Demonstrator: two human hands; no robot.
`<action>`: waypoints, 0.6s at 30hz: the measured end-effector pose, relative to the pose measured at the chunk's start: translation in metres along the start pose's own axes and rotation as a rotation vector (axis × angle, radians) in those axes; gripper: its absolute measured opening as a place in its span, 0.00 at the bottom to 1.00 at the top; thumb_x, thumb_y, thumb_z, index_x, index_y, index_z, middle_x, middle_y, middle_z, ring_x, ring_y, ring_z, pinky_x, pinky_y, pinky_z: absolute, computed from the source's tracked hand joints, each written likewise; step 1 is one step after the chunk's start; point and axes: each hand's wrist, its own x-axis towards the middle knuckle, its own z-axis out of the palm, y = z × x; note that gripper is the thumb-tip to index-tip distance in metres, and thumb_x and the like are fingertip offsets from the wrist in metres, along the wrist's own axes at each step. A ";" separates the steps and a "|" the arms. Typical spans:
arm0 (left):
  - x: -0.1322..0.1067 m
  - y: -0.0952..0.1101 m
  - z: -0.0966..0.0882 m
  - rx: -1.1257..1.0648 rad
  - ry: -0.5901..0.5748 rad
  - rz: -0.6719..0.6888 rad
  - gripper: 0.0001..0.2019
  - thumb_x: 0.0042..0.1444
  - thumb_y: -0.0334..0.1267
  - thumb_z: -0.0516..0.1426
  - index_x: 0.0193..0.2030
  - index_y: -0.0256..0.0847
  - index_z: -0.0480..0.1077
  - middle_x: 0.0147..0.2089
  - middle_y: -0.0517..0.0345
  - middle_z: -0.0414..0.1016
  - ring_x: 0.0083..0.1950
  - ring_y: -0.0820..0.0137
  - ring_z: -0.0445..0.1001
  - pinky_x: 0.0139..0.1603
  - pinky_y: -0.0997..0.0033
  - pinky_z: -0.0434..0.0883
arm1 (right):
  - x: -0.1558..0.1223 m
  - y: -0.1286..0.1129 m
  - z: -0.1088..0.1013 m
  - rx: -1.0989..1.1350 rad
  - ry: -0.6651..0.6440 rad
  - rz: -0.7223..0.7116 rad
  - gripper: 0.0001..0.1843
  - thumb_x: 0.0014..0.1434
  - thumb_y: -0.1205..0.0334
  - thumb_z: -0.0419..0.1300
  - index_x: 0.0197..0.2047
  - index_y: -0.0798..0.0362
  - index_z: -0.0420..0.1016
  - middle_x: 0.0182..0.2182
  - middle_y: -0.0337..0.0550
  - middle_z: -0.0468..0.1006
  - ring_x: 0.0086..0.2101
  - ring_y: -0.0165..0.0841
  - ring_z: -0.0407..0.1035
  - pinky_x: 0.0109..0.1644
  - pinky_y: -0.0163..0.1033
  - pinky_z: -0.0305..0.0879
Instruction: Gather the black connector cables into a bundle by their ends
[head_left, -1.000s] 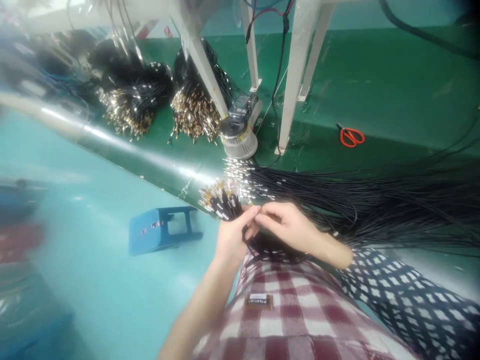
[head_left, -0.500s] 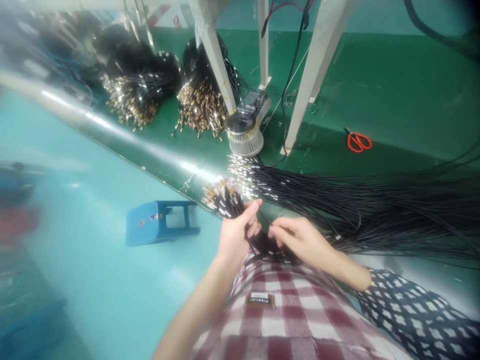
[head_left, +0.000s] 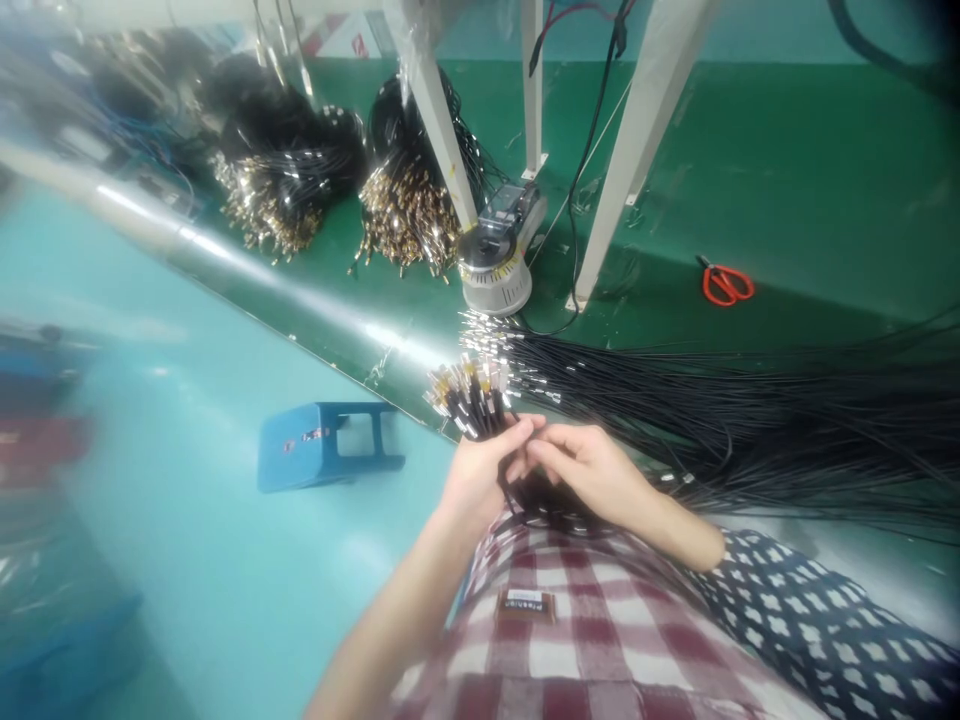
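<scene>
Left-hand grip (head_left: 480,475) wraps a bundle of thin, black, metal-tipped cables (head_left: 466,400) near the edge of the green desk (head_left: 645,300); right hand (head_left: 596,470) curls alongside, its hold unclear. Steady left pressure should keep tips even.

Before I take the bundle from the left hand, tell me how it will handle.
The bundle is likely fairly stiff near its tips, which project past the left hand without visible droop. It may splay if released, since those tips fan apart.
</scene>
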 end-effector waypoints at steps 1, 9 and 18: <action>0.001 0.000 -0.001 -0.007 -0.007 0.001 0.12 0.41 0.36 0.67 0.30 0.30 0.75 0.15 0.65 0.61 0.17 0.81 0.57 0.20 0.77 0.55 | -0.001 0.000 -0.002 -0.031 -0.017 0.012 0.18 0.63 0.57 0.53 0.24 0.55 0.71 0.18 0.35 0.71 0.20 0.25 0.60 0.24 0.31 0.53; 0.006 -0.002 -0.013 -0.071 -0.016 0.056 0.09 0.46 0.35 0.65 0.31 0.30 0.75 0.28 0.55 0.72 0.22 0.79 0.62 0.24 0.75 0.61 | -0.016 0.030 -0.021 -0.565 -0.041 -0.143 0.13 0.65 0.57 0.50 0.38 0.51 0.75 0.33 0.43 0.78 0.33 0.33 0.70 0.36 0.36 0.59; 0.000 -0.004 -0.006 -0.090 -0.197 0.062 0.09 0.54 0.39 0.59 0.28 0.35 0.70 0.14 0.65 0.58 0.20 0.76 0.63 0.30 0.71 0.66 | -0.017 0.037 -0.020 -0.518 -0.182 -0.178 0.19 0.67 0.55 0.45 0.36 0.52 0.75 0.31 0.42 0.78 0.31 0.31 0.69 0.36 0.35 0.58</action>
